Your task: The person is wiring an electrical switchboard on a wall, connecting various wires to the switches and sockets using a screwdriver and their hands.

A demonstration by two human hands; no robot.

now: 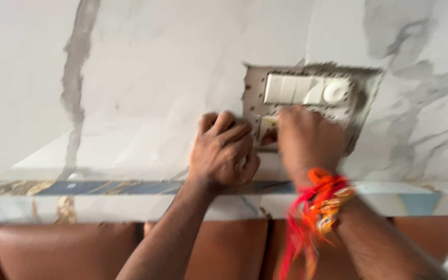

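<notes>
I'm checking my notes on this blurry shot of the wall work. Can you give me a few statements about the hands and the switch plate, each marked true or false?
1. Both hands are at the switch plate set in the marble wall. True.
2. The left hand lies open and flat. False: it is curled into a fist by the plate's left edge.
3. Red and orange threads are tied round the right wrist. True.
4. The right hand covers the row of white switches. False: it is below them, at the plate's lower part.
5. Brown cushions lie below the ledge. True.
</notes>
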